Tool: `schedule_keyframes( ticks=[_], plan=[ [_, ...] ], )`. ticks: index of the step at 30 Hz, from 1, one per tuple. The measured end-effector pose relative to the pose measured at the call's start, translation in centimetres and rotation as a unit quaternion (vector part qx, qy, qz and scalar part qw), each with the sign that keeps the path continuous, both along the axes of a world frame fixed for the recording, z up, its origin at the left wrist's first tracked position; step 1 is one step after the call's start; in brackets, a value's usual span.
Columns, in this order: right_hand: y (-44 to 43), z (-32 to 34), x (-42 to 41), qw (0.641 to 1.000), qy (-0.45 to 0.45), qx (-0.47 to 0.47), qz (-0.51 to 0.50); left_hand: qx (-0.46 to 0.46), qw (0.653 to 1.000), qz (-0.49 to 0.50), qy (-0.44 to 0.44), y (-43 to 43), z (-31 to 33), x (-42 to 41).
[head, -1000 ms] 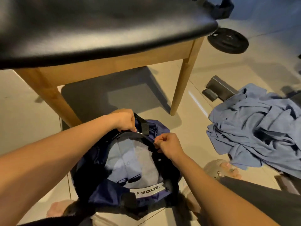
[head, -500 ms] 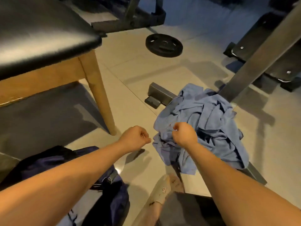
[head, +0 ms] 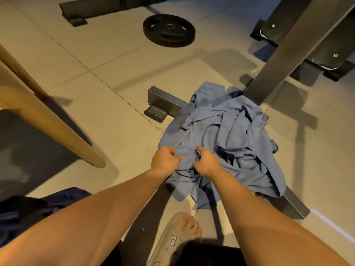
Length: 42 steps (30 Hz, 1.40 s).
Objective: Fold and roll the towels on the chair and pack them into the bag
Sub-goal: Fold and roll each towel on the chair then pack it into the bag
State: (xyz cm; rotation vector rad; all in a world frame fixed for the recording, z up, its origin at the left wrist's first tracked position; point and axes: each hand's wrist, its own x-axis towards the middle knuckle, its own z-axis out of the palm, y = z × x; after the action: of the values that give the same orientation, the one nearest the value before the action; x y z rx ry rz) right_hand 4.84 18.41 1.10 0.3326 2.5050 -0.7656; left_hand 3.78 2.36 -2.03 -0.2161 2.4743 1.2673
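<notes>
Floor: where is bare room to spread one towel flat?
Bare tile lies between the chair leg, the towel pile and the weight plate. More lies right of the pile. Crowded: the pile on the metal bar, gripped by left hand and right hand; near the bag.

Dim warm light, hard floor shadows, motion blur, wide-angle bending at edges.

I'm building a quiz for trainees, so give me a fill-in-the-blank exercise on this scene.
The left hand and right hand both grip the crumpled pile of cloth towels, whose colour is ____. The round black weight plate lies flat on the tiled ____. The dark navy fabric bag sits to the ____ of the towels.
Missing words: blue; floor; left.
</notes>
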Motion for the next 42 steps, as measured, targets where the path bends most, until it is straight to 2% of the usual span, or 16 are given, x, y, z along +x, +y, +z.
schedule_keyframes(
  ticks=[4,8,14,19,24,28,31,36,39,42],
  plan=[
    [0.0,1.8,-0.9,0.997,-0.002,-0.074,-0.009,0.056,0.997,-0.001,0.05,-3.0,3.4,-0.8],
    [-1.1,6.5,-2.5,0.987,0.001,-0.153,0.048,0.069,0.992,0.002,0.102,-7.7,9.1,-1.5],
    [-3.4,18.0,-3.7,0.982,0.042,-0.124,0.139,0.036,0.985,0.048,0.16,-10.5,19.1,-0.8],
    [-5.0,28.4,-4.5,0.969,0.138,-0.116,0.171,0.078,0.971,0.08,0.213,-12.3,28.1,-0.1],
    [-6.9,37.9,-4.1,0.944,0.195,-0.184,0.19,0.099,0.947,0.097,0.29,-14.9,39.2,0.4],
    [-8.9,43.8,-3.3,0.929,0.174,-0.223,0.237,0.068,0.934,0.125,0.329,-17.8,47.1,1.5],
    [-10.5,45.9,-3.4,0.924,0.13,-0.218,0.286,0.058,0.919,0.165,0.353,-21.1,51.6,2.5],
    [-15.2,48.6,-3.1,0.915,0.134,-0.197,0.324,0.08,0.873,0.273,0.396,-28.4,57.3,4.6],
    [-19.5,51.0,-2.9,0.903,0.181,-0.238,0.309,0.056,0.849,0.322,0.416,-33.2,58.9,6.5],
    [-24.8,53.9,-2.2,0.882,0.255,-0.281,0.279,0.035,0.846,0.35,0.401,-37.6,59.1,8.9]
  ],
)
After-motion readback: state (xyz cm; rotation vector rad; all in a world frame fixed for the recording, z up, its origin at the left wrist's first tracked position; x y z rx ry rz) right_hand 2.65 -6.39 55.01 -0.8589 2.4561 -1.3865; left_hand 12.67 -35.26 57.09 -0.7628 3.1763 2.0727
